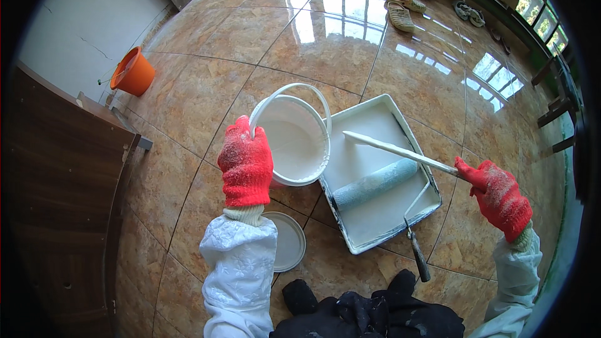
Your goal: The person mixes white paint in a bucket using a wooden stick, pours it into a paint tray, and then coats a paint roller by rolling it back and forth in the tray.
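My left hand (246, 166), in a red glove dusted with white, is closed on the left rim of a white plastic bucket (325, 158). White paint (291, 145) lies inside the bucket, and its handle is raised. My right hand (499, 199), gloved the same way, grips a white paint-coated stick (400, 151). The stick's far end is over a white paint tray (332, 213) just right of the bucket. A light blue paint roller (374, 185) rests in the paint in the tray, its dark handle (419, 256) sticking out over the near edge.
A round lid (289, 243) lies on the tiled floor beside my left forearm. An orange bucket (133, 72) stands by the wall at far left, near brown wooden furniture (59, 200). Shoes (400, 15) line the far side, and dark furniture (560, 103) stands at right.
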Tool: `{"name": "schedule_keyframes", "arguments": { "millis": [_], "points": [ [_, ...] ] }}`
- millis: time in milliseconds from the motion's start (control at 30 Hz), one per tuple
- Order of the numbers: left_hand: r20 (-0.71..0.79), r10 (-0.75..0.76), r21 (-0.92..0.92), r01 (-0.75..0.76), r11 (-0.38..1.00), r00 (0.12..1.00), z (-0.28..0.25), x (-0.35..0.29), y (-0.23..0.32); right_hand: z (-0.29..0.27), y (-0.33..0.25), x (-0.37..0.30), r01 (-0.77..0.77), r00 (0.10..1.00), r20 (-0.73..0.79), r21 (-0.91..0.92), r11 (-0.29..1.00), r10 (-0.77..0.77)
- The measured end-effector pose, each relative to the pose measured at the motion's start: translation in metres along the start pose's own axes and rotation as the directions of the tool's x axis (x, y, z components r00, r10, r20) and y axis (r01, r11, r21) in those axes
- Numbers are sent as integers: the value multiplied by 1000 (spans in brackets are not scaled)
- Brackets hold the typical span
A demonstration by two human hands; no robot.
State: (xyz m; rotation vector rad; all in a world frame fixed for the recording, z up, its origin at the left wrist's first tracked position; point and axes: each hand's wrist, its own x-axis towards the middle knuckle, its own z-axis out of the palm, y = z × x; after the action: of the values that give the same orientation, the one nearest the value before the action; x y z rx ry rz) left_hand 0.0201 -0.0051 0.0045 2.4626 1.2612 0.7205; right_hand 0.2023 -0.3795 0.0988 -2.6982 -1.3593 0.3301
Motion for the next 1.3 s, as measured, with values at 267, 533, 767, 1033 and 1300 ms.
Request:
{"name": "schedule_keyframes", "arguments": {
  "millis": [267, 533, 767, 1033, 1300],
  "points": [
    [-23, -19, -15, 18, 1000, 1000, -1, 1, -17, 3, -8, 0, -9, 994, -108, 31, 999, 12],
    [11, -177, -196, 176, 965, 984, -3, 2, -84, 12, -15, 8, 15, 993, -113, -79, 997, -24],
    [80, -426, -564, 393, 726, 901, -1, -5, -142, 41, -22, 28, -37, 998, -56, -118, 992, 30],
    [90, -536, -740, 416, 528, 839, 11, -25, -166, 49, -40, 36, 23, 996, 87, 41, 999, -27],
    [113, -635, -838, 416, 352, 764, 10, -32, -147, 55, -33, 46, -108, 990, 82, -33, 994, 110]
  ]
}}
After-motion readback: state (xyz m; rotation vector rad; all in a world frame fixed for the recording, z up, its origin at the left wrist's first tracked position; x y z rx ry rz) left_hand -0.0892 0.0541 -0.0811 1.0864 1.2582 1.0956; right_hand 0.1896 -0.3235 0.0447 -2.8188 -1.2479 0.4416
